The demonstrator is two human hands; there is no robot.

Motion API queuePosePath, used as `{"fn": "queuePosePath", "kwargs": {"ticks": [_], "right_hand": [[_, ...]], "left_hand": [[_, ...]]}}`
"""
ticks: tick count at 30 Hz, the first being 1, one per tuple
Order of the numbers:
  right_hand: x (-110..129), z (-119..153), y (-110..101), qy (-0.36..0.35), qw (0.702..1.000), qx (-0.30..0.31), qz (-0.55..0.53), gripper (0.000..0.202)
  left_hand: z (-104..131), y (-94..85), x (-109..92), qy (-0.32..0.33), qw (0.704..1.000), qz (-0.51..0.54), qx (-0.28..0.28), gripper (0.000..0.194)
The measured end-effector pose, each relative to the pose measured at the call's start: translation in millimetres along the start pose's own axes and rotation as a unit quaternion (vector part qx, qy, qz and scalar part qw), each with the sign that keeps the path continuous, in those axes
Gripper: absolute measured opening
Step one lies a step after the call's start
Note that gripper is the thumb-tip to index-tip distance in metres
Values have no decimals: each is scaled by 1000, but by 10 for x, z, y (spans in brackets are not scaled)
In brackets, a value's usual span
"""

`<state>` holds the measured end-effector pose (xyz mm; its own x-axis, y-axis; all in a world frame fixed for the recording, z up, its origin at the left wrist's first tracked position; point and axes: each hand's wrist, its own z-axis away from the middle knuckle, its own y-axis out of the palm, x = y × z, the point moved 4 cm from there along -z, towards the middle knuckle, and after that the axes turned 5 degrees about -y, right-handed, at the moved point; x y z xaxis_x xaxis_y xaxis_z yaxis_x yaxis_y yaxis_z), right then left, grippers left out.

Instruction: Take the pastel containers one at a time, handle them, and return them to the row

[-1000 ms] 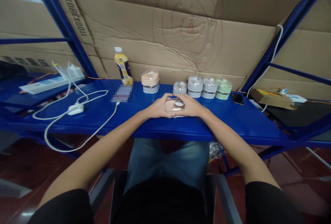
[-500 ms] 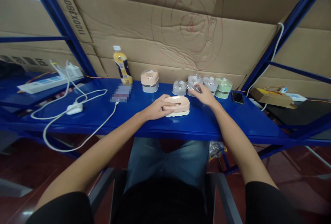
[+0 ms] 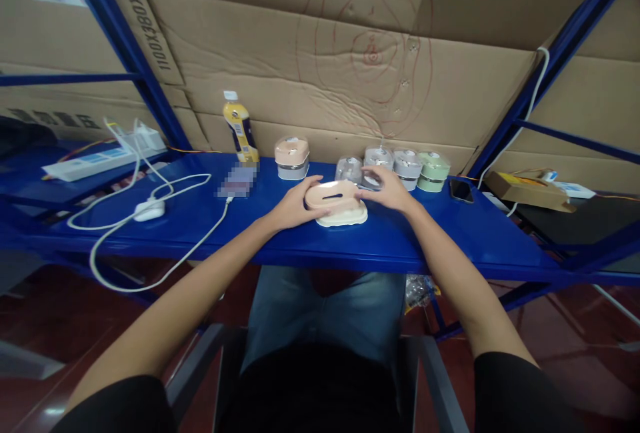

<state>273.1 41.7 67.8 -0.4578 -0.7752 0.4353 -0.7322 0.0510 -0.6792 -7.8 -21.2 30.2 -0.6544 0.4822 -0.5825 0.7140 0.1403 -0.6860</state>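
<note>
A pink oval tray (image 3: 333,194) with a dark slot in its top sits tilted over a cream base (image 3: 345,217) on the blue table. My left hand (image 3: 296,206) is wrapped round the tray's left end, thumb along the near side and fingers behind. At the tray's right end, my right hand (image 3: 389,189) has its fingers curved, with a fingertip touching the edge. Just behind the tray stands a grey oval box (image 3: 349,169) with a clear lid, partly hidden.
Several similar boxes stand behind, including a green box (image 3: 434,169) and a pink-and-grey box (image 3: 292,158). A yellow bottle (image 3: 241,129), a white cable (image 3: 150,209) and a phone (image 3: 461,191) lie farther out. Cardboard (image 3: 240,33) walls the table's back.
My right hand has come from the clear-lidded boxes to the right end of the pink tray. The tray has shifted left and tilted, showing more of the cream base.
</note>
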Motion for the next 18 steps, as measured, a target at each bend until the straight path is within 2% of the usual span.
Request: {"fn": "queuePosePath", "kwargs": {"ticks": [4, 8, 18], "right_hand": [[225, -14, 250, -102, 992, 57, -38, 83], [291, -11, 408, -118, 988, 99, -24, 85], [347, -20, 378, -118, 985, 122, -7, 82]], "left_hand": [[-3, 198, -183, 3, 999, 27, 31, 109], [-25, 265, -170, -11, 998, 48, 44, 114], [-67, 325, -159, 27, 998, 30, 50, 129]]}}
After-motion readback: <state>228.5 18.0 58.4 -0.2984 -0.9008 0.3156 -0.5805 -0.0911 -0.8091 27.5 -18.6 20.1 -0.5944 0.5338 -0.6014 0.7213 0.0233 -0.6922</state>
